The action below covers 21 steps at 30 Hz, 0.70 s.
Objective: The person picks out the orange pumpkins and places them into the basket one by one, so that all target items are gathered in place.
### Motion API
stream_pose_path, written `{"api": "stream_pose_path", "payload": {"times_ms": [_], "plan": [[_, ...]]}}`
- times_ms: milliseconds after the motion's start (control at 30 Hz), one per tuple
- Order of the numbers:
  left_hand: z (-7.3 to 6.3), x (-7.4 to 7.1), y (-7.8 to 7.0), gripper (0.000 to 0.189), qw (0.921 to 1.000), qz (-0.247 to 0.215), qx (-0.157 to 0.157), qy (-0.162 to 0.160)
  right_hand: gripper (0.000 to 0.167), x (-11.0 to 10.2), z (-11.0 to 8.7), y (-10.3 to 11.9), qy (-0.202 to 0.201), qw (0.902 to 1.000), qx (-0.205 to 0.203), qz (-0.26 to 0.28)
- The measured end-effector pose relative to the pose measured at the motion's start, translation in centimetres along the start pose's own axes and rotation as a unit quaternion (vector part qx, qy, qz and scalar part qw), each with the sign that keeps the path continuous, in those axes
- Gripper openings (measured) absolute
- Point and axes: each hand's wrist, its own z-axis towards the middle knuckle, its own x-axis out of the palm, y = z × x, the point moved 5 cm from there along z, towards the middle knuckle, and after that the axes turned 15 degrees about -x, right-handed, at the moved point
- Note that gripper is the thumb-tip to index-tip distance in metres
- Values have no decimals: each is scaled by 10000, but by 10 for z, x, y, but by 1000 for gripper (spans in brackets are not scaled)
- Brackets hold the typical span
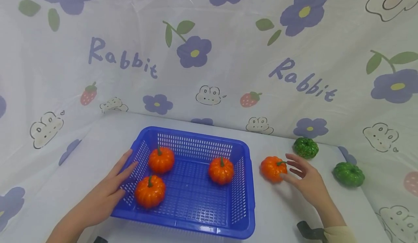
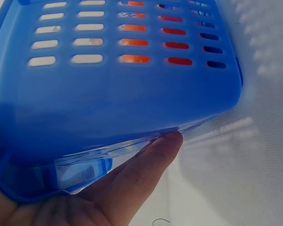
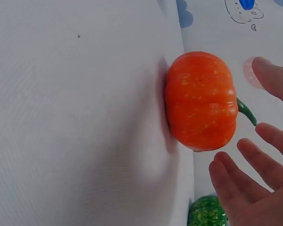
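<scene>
A blue plastic basket with slotted walls holds three small orange pumpkins: one at the back left, one at the front left and one toward the right. Against the basket's left side rests my left hand, fingers extended along the rim. The left wrist view shows a fingertip touching the basket's outside. Another orange pumpkin lies on its side right of the basket, its green stem pointing right. My right hand is spread around its stem end, thumb and fingers apart.
Behind the right hand sits a glittery dark green pumpkin. A plain green one lies farther right, by the table's right edge. The white table meets a hanging cloth printed with flowers and rabbits at the back.
</scene>
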Motion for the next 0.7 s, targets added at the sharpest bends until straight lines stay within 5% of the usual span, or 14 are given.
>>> {"api": "stream_pose_path", "payload": {"times_ms": [700], "plan": [[0, 1, 1, 68, 10000, -49, 54, 4, 75, 15, -4, -19, 280, 9977, 605, 122]]}}
